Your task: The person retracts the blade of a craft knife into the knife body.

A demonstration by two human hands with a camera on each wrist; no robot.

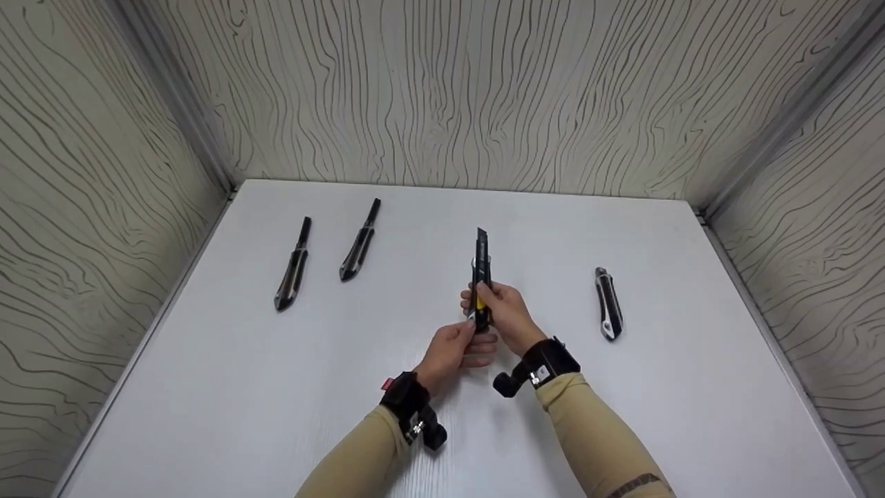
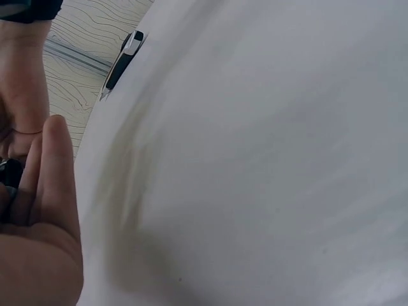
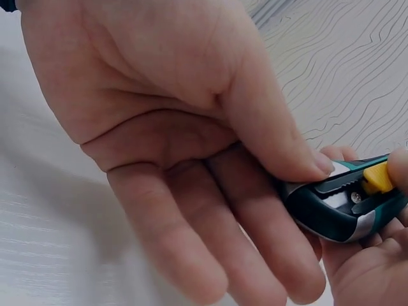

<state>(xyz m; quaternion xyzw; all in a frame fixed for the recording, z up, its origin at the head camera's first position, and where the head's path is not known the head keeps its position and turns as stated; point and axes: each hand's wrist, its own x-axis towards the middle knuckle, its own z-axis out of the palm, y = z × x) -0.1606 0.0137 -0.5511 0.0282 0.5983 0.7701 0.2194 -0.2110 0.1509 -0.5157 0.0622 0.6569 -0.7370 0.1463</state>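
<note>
Both hands hold one utility knife [image 1: 482, 259] above the white table, its dark blade out and pointing away. My left hand [image 1: 449, 353] pinches the butt end between thumb and index finger, the other fingers lying loosely extended. My right hand [image 1: 510, 315] grips the handle, its thumb by the yellow slider [image 3: 378, 178] and its fingers around the far side. In the right wrist view, the left hand [image 3: 172, 127] fills much of the picture, with the dark green and silver butt of the knife [image 3: 325, 213] beside it. The left wrist view shows little of the knife.
Two utility knives, one far left [image 1: 292, 270] and one nearer the middle [image 1: 359, 245], lie with dark blades out. Another knife [image 1: 609, 304] lies on the right with no blade visible. Wood-patterned walls [image 1: 442, 90] enclose the white table [image 1: 228, 387] at back and sides.
</note>
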